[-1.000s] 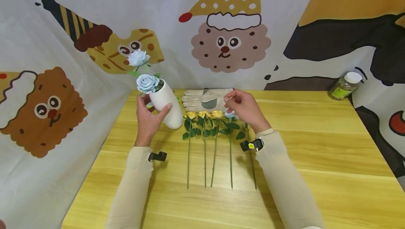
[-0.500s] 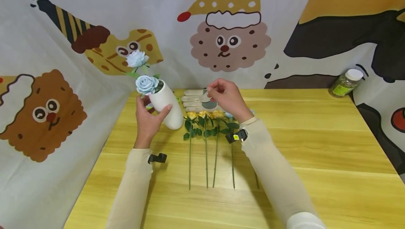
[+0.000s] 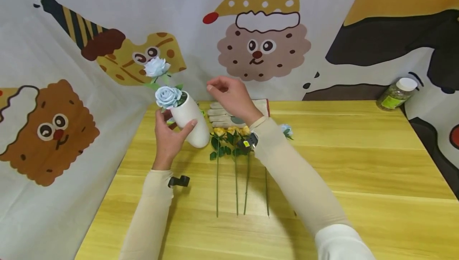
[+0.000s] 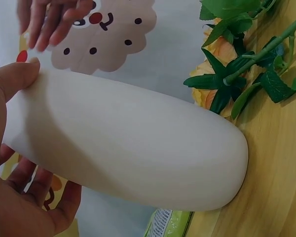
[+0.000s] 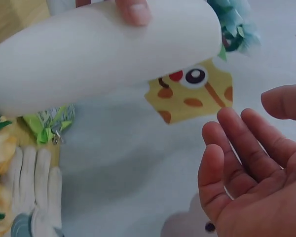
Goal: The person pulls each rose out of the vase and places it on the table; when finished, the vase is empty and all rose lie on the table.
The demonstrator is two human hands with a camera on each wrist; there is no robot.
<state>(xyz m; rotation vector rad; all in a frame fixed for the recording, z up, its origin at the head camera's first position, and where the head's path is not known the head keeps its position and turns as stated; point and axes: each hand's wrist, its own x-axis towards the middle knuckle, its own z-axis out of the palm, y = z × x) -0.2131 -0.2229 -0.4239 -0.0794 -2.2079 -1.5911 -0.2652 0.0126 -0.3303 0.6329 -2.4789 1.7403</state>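
Observation:
My left hand [image 3: 169,142] grips a white vase [image 3: 193,126], thumb on the near side and fingers around the other. Tilted, the vase has its mouth to the upper left; I cannot tell whether its base touches the table. Two pale blue roses [image 3: 167,96] stick out of the mouth. To the right of that mouth hovers my right hand [image 3: 234,96], holding nothing, its fingers loosely bent in the right wrist view. Several yellow roses [image 3: 231,131] lie with stems toward me. Another blue rose [image 3: 286,129] shows beyond my right forearm, which hides part of the row.
Light work gloves [image 3: 220,117] lie at the table's back edge, behind the roses. A green packet [image 5: 52,122] sits behind the vase. At the back right stands a jar [image 3: 394,95] with a white lid. A cartoon-printed cloth [image 3: 201,64] hangs behind the wooden table [image 3: 358,164].
My right hand has moved left and upward, from above the flowers to near the vase's mouth. The left hand and the vase have stayed almost still.

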